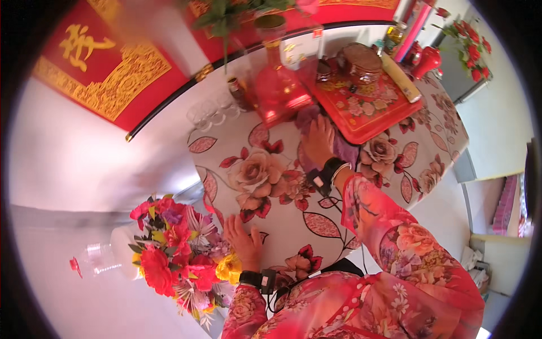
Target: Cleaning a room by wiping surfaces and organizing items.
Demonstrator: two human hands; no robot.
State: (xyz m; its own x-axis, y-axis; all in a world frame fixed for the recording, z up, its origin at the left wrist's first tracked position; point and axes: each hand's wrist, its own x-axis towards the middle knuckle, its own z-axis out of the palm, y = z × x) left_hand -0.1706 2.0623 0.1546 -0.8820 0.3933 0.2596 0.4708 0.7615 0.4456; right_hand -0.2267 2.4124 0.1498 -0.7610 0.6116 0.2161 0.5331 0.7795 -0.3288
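A table (285, 223) fills the middle of the view, covered by a pale tablecloth (226, 182) printed with large brownish roses, red buds and outlined leaves on dark curling stems. The right hand (318, 141) lies palm down with fingers extended on a crumpled purple cloth (348, 151), toward the far side and touching the near-left edge of a red tray or just beside it; which of the two cannot be told. The left hand (244, 242) rests at the table's near-left edge, its fingers extended and gripping nothing visible.

The red tray (361, 134), painted with flowers, carries a brown pot (361, 63), a smaller dark pot (323, 70) and a pale yellow cylinder (402, 79) along its right side. Left of it stand a clear box (289, 106) with a red base, a small dark jug (238, 93) and clear glasses (212, 111). On the far right are a bottle of yellow liquid (394, 37), a red vase (427, 63) and red flowers (473, 53).

Beyond the table, a red and gold hanging scroll (101, 68) covers part of the white wall (84, 152). Just beside the left hand is a mixed bouquet (180, 254); farther left, a clear plastic bottle (101, 259) shows above the pale floor.
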